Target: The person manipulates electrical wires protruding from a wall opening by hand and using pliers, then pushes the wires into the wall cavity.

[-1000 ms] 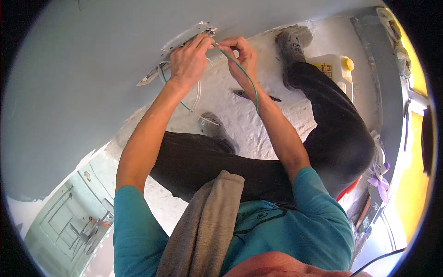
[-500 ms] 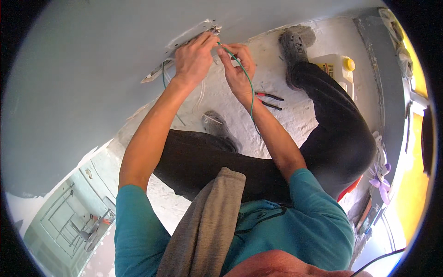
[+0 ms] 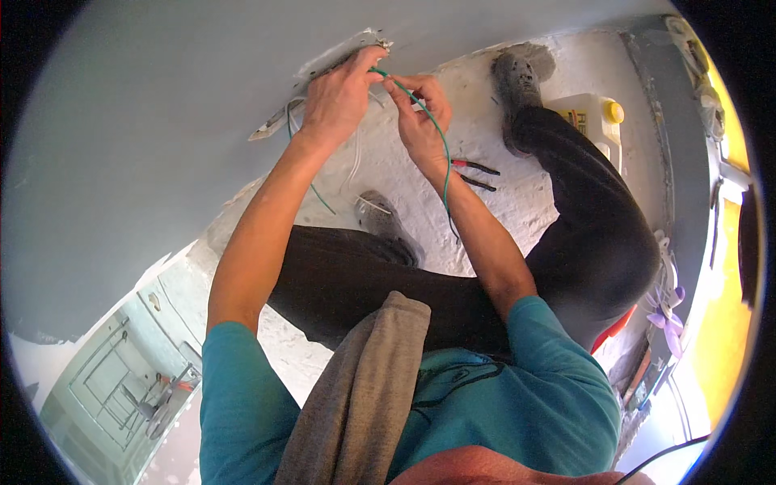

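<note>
My left hand (image 3: 338, 99) is up against the grey wall (image 3: 145, 145), beside a rough opening (image 3: 343, 56) cut in it. Its fingers are closed on a green wire near the opening. My right hand (image 3: 422, 121) pinches the same green wire (image 3: 437, 129) between thumb and fingers, a short way to the right. From there the wire's free length hangs down across my right forearm. Another green wire end (image 3: 322, 200) and thin white wires (image 3: 356, 166) hang below my left hand. What lies inside the opening is mostly hidden by my fingers.
On the pale, dusty floor lie pliers (image 3: 477, 175) with black and red handles, just right of my right wrist. A white jug (image 3: 596, 117) with a yellow cap stands beyond my right leg. My legs and shoes flank the work area.
My left hand has shifted slightly to the right, its fingers reaching over the wire at the opening. The green wire end below it has swung a little right. My right hand keeps its pinch.
</note>
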`<act>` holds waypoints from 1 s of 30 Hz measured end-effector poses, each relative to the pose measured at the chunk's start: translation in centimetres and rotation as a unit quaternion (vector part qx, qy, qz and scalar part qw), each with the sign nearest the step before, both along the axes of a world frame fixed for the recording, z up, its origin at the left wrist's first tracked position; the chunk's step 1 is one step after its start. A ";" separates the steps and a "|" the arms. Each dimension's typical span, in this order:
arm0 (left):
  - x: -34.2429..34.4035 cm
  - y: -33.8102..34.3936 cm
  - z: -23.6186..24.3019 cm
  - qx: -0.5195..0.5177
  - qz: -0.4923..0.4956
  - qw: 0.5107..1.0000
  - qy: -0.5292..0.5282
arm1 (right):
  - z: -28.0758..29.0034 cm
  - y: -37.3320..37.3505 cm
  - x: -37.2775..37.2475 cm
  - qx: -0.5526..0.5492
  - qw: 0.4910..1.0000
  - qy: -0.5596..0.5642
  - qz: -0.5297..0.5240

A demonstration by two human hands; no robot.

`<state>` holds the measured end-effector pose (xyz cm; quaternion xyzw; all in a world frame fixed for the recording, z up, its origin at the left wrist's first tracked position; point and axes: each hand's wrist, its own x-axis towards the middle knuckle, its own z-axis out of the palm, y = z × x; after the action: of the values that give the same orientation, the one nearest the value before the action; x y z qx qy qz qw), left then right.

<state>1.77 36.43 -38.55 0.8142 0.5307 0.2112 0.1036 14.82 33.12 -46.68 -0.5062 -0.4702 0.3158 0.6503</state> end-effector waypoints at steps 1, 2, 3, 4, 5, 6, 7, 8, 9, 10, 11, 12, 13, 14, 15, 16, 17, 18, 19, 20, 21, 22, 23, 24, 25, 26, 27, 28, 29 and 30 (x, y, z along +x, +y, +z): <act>0.0 0.0 0.0 0.014 -0.019 1.000 -0.001 | -0.2 0.0 0.1 0.003 1.000 0.004 0.004; -0.3 0.0 -0.2 0.014 -0.017 1.000 0.000 | -0.2 0.0 0.0 0.006 1.000 0.009 0.011; -0.4 0.1 -0.5 0.018 -0.025 0.999 0.014 | -0.2 0.0 0.1 0.007 1.000 0.010 0.013; -0.6 0.2 -0.7 0.023 -0.032 0.999 0.028 | -0.2 0.0 0.2 0.007 0.999 0.014 0.032; -0.6 0.2 -0.8 0.023 -0.032 0.999 0.026 | -0.4 0.0 0.6 0.007 0.999 0.014 0.049; -0.6 0.3 -0.9 0.025 -0.030 0.999 0.024 | -0.6 0.1 0.9 0.007 0.999 0.013 0.049; -0.5 0.3 -1.0 0.027 -0.029 0.999 0.023 | -0.8 0.3 1.2 0.006 0.997 0.021 0.072; -0.4 0.3 -0.9 0.028 -0.029 0.999 0.022 | -1.1 0.4 1.5 0.006 0.995 0.030 0.094; -0.4 0.4 -0.9 0.029 -0.031 0.999 0.020 | -1.4 0.7 1.9 0.007 0.995 0.030 0.094; -0.3 0.4 -0.9 0.029 -0.032 0.999 0.019 | -1.7 1.0 2.2 -0.036 0.982 0.116 0.141; -0.3 0.3 -0.8 0.028 -0.030 0.999 0.021 | -1.5 1.0 2.3 -0.081 0.957 0.204 0.189; -0.3 0.3 -0.7 0.016 -0.028 0.999 0.020 | -1.2 1.1 2.4 -0.082 0.956 0.206 0.190; -0.4 0.2 -0.5 0.003 -0.025 1.000 0.018 | -0.9 1.3 2.6 -0.121 0.943 0.223 0.216; -0.3 0.2 -0.5 0.003 -0.025 1.000 0.018 | -0.6 1.5 3.0 -0.158 0.928 0.238 0.239; -0.3 0.2 -0.5 0.004 -0.022 1.000 0.018 | -0.9 1.7 3.1 -0.158 0.928 0.238 0.238; -0.2 0.2 -0.6 0.006 -0.018 1.000 0.017 | -1.2 2.0 3.2 -0.164 0.927 0.230 0.247; -0.1 0.2 -0.5 0.005 -0.019 1.000 0.017 | -1.5 2.3 3.3 -0.170 0.926 0.222 0.255; 0.0 0.2 -0.5 0.005 -0.019 1.000 0.007 | -1.7 2.4 3.3 -0.171 0.926 0.222 0.253; 0.1 0.2 -0.4 0.005 -0.019 1.000 -0.003 | -2.0 2.5 3.1 -0.154 0.924 0.244 0.250; 0.1 0.2 -0.4 0.004 -0.018 1.000 -0.002 | -2.0 2.5 2.8 -0.138 0.921 0.266 0.247; 0.1 0.2 -0.3 0.006 -0.018 1.000 -0.014 | -2.1 2.5 2.6 -0.139 0.921 0.267 0.247; 0.1 0.2 -0.3 0.007 -0.018 1.000 -0.025 | -2.1 2.4 2.4 -0.121 0.937 0.237 0.227; 0.1 0.2 -0.3 0.006 -0.017 1.000 -0.024 | -2.2 2.3 2.1 -0.104 0.951 0.207 0.206; 0.1 0.1 -0.3 0.008 -0.019 1.000 -0.020 | -2.3 2.2 1.9 -0.105 0.950 0.208 0.206; 0.1 0.1 -0.3 0.011 -0.021 1.000 -0.017 | -2.4 2.0 1.6 -0.093 0.968 0.155 0.177; 0.1 0.2 -0.3 0.011 -0.021 1.000 -0.017 | -2.7 1.9 1.4 -0.080 0.981 0.100 0.147; 0.3 0.2 -0.3 0.013 -0.015 1.000 -0.007 | -3.0 1.7 1.0 -0.080 0.981 0.100 0.146; 0.4 0.3 -0.3 0.015 -0.009 1.000 0.003 | -3.2 1.4 0.3 -0.068 0.984 0.119 0.114; 0.2 0.2 -0.4 0.015 -0.008 1.000 0.004 | -3.0 1.1 -0.4 -0.055 0.985 0.140 0.083; 0.0 0.1 -0.5 0.017 -0.006 1.000 0.001 | -2.7 0.8 -1.0 -0.055 0.985 0.140 0.084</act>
<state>1.73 36.56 -39.03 0.8194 0.5223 0.2186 0.0899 13.82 33.95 -49.39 -0.4509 -0.3971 0.4628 0.6518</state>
